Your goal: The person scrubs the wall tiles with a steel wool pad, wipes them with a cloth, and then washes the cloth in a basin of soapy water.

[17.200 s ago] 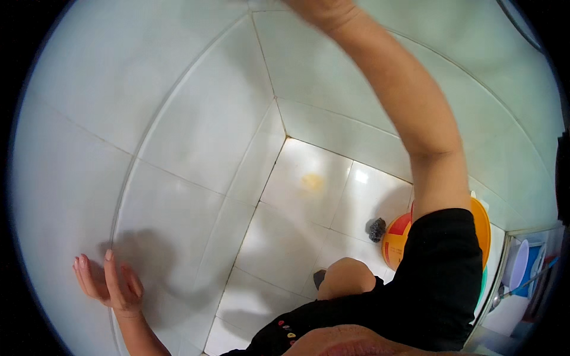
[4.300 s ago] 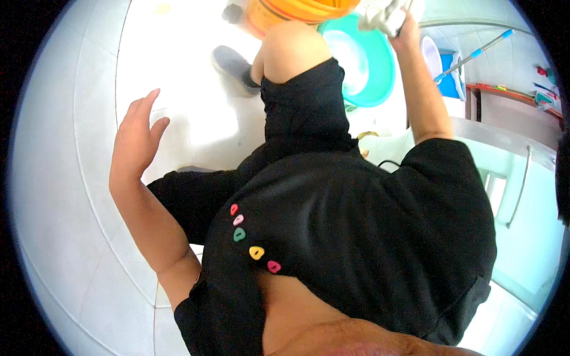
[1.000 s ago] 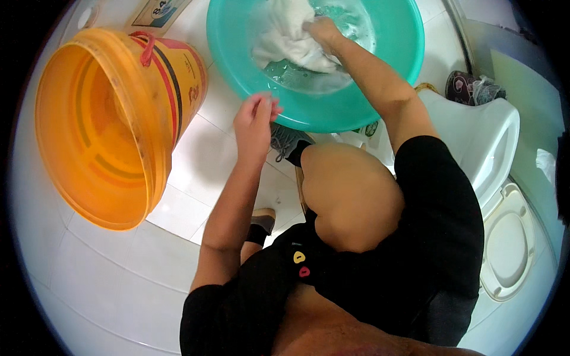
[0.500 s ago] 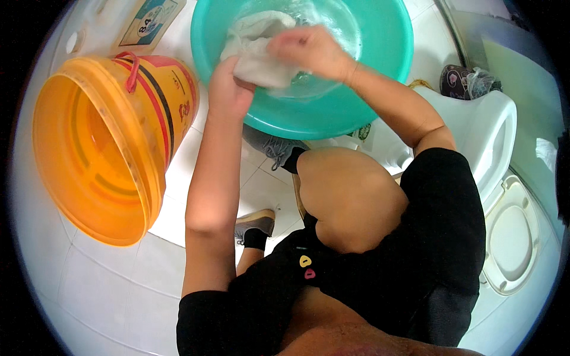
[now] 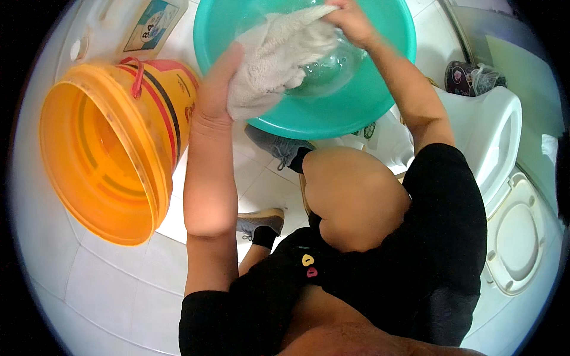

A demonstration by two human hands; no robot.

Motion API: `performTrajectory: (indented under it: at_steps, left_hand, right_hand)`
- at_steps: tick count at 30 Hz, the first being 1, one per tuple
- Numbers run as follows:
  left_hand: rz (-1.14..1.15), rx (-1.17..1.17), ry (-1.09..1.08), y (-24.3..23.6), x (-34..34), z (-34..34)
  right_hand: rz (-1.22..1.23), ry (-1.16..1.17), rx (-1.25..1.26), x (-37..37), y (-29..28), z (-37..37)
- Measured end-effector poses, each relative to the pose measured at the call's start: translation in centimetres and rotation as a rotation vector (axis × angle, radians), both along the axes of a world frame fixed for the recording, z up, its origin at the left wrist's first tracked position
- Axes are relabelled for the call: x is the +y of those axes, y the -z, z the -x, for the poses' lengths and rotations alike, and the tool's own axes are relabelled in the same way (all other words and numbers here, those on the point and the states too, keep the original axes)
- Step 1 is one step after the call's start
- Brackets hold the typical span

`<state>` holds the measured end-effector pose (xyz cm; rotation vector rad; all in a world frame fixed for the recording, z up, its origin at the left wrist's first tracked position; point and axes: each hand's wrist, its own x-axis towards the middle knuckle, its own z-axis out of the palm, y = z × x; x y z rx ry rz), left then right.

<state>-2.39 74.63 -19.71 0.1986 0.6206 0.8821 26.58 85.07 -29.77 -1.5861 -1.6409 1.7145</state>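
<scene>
Item: wet white cloth point(image 5: 279, 56), towel-like weave, held up over a teal basin point(image 5: 380, 95); its lower end hangs at the basin's near-left rim, its upper end reaches toward the basin's middle, above shallow water

Left hand point(image 5: 217, 89): grip closed around the cloth's lower left end, fingers folded into the fabric, thumb side against the basin rim

Right hand point(image 5: 350, 21): grip pinching the cloth's upper right end, fingers curled over it; forearm runs down across the basin's right wall

Basin: round, plastic, resting on the white tiled floor point(image 5: 107, 285), directly ahead of the person's bent bare knee point(image 5: 350, 190)

Orange bucket point(image 5: 101, 160): large, tipped so its open mouth faces the camera, red handle at the top, just left of the left forearm, near the basin but apart from it

White plastic chair point(image 5: 487, 136): right of the basin, beside the right arm

Toilet seat point(image 5: 519, 231): white, at the far right edge

Footwear: grey shoe point(image 5: 276, 145) under the basin's near rim; second shoe point(image 5: 261, 222) below it
</scene>
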Motion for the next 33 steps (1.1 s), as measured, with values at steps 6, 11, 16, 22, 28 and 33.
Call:
performTrajectory:
  at_steps: [6, 11, 16, 22, 28, 33]
  left_hand:
    - [-0.252, 1.207, 0.124, 5.2, 3.4, -1.4]
    - [-0.472, 1.786, 0.15, 12.8, 2.3, -4.4]
    - [-0.609, 1.982, 0.708, 14.0, -0.7, -7.3]
    - [-0.206, 1.599, 0.387, 16.2, 1.6, -4.9]
    - [0.246, 1.114, -0.24, 13.6, 1.4, -7.1]
    - [0.432, 0.483, -0.245, 13.3, 2.1, -6.4]
  right_hand:
    - [-0.096, 0.44, -0.435, -0.6, -5.0, -0.4]
    - [-0.433, 0.016, -0.873, -2.4, 2.5, -1.1]
    - [-0.55, -0.458, -1.036, -5.6, 4.7, 4.5]
    - [-0.307, -0.159, -0.992, -3.6, 4.3, 4.8]
    - [-0.67, -0.416, -0.809, -2.5, 6.7, 3.8]
    - [-0.256, -0.034, -0.307, -3.1, 1.6, 8.9]
